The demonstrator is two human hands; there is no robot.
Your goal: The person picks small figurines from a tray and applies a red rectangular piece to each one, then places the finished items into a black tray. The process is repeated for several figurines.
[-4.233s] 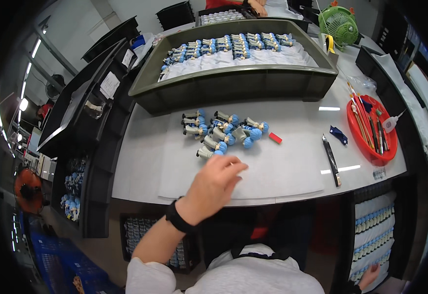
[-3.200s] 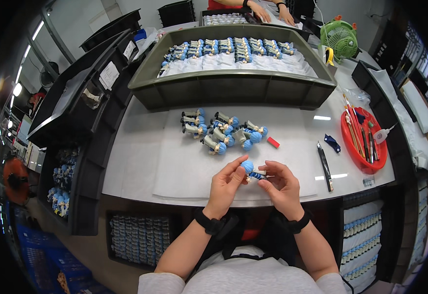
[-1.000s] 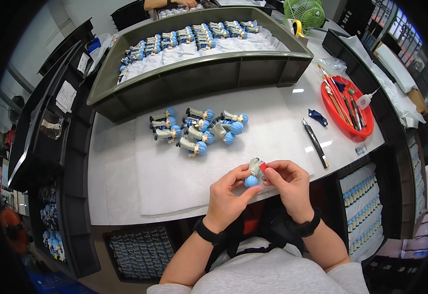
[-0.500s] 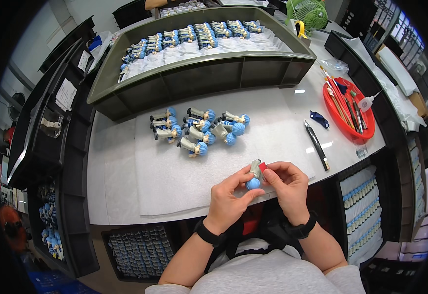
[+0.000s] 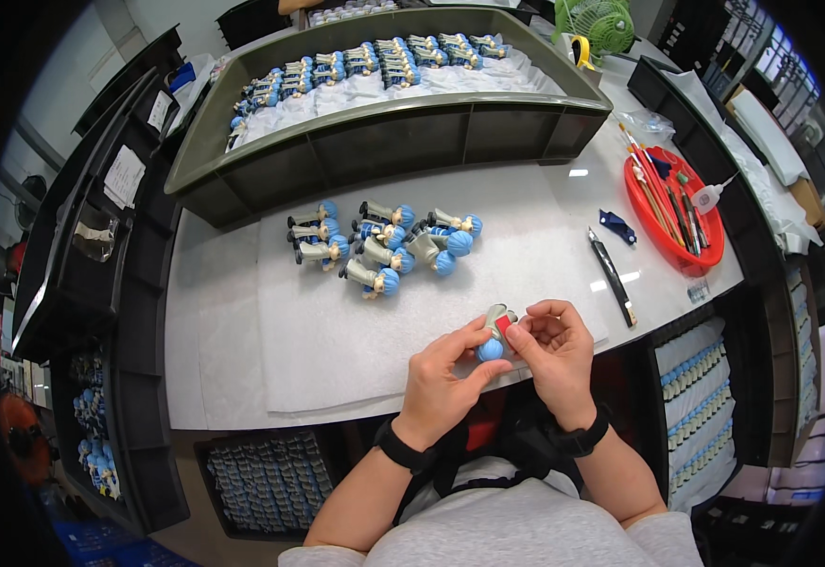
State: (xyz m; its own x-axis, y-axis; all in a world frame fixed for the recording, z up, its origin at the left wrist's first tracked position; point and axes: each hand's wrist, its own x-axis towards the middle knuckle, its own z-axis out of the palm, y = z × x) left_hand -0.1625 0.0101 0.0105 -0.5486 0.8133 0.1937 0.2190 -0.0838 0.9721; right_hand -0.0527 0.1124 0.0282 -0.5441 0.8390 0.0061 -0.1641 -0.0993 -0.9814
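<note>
Blue-haired figure (image 5: 491,351): at the table's (image 5: 214,359) near edge, 4 o'clock from the loose figures (image 5: 374,251)
Left hand (image 5: 436,380): grip pinching the figure around its head
Right hand (image 5: 556,357): grip pinching a red block (image 5: 503,323) against the figure's pale body
Craft knife (image 5: 611,276): 2 o'clock from the held figure
Olive bin (image 5: 393,151): 11 o'clock

A production workshop: identical blue-haired figurines (image 5: 399,68) line a large tray (image 5: 389,144), upper centre; a red basin (image 5: 703,266) at right holds brushes (image 5: 655,198); a dark crate (image 5: 751,397) at lower right bears further figurine rows.
</note>
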